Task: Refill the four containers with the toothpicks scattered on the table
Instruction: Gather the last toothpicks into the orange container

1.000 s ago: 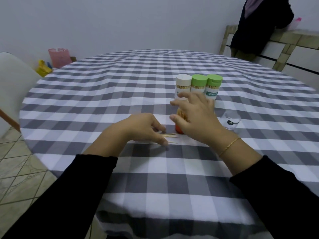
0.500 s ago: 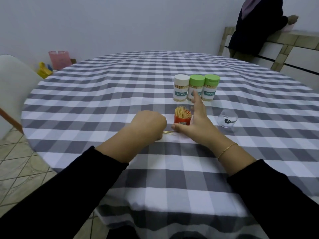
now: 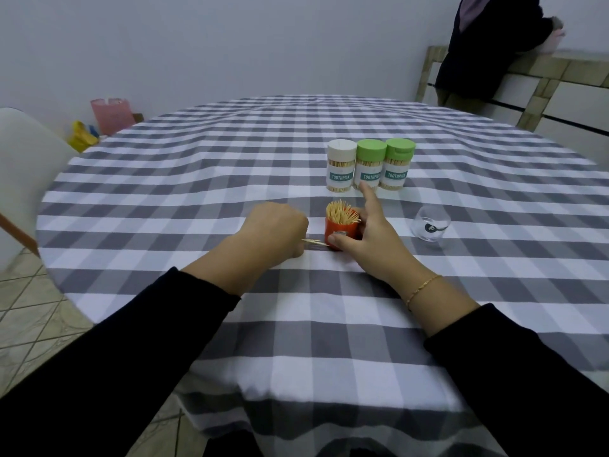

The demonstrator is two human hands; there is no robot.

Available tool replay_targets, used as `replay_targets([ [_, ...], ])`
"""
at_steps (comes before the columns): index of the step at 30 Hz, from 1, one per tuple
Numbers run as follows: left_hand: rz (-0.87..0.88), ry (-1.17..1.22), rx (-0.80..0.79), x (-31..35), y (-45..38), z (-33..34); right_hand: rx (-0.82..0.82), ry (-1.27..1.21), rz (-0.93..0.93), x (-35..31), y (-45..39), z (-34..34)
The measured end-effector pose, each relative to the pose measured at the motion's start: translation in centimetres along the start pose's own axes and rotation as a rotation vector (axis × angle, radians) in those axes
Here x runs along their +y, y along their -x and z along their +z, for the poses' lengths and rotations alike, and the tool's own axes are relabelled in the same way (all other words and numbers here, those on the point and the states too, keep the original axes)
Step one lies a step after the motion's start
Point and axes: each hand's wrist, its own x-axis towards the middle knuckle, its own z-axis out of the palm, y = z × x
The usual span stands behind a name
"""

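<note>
Left hand (image 3: pixel 275 230): fingers curled into a fist, pinching a few toothpicks (image 3: pixel 314 241) whose tips poke out toward the orange tub.
Right hand (image 3: pixel 369 235): thumb and fingers wrapped round the orange tub (image 3: pixel 341 230), forefinger pointing straight ahead.
Orange tub: upright on the counter (image 3: pixel 197 179), open, packed with toothpicks.
Capped jars (image 3: pixel 369 168): three in a row just behind the tub.
Clear lid (image 3: pixel 430 223): on the counter, right of the hand.

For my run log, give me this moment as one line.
left hand: pinches loose toothpicks | right hand: holds orange container, open, full | three capped containers: behind | clear lid: on table
</note>
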Motion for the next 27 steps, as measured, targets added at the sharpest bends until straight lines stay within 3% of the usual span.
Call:
replay_targets([
  [6, 0.078, 0.027, 0.112, -1.1, 0.0, 0.8, 0.018, 0.005, -0.006, 0.1, -0.1, 0.0],
  [9, 0.098, -0.094, 0.086, -1.0, -0.5, 1.4, 0.016, 0.016, -0.005, 0.2, -0.1, 0.1],
  [18, -0.043, -0.087, 0.068, -0.2, -0.4, 1.7, 0.008, 0.024, 0.002, 0.1, 0.0, 0.0],
  [27, -0.092, -0.051, -0.147, -0.1, -1.0, 0.2, -0.013, 0.045, -0.001, -0.3, 0.1, -0.2],
])
